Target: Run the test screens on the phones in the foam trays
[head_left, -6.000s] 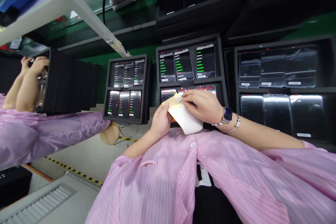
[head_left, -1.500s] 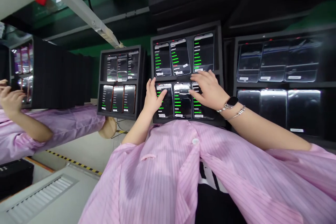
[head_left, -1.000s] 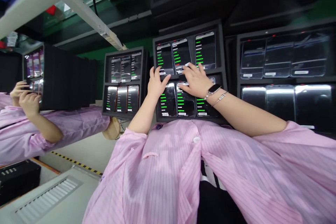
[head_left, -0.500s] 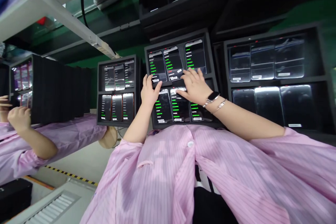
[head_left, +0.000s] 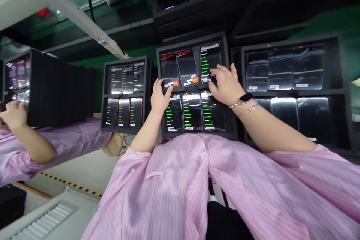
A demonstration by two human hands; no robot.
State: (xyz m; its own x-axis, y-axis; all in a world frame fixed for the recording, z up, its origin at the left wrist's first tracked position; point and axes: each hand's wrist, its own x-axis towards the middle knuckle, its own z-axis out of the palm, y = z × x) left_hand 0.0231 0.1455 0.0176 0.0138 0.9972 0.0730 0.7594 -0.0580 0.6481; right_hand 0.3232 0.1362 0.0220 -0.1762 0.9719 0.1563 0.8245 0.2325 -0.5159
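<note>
Both hands are open and grip nothing: the left hand (head_left: 160,99) touches a smartphone (head_left: 169,70) in the black foam tray (head_left: 191,41) at centre, the right hand (head_left: 225,84) the upper-right phone (head_left: 210,62). Their glass looks slippery and fragile, best held by the edges.

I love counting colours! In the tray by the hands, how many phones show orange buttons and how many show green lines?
Phones with orange buttons: 2
Phones with green lines: 4
Total: 6
</note>
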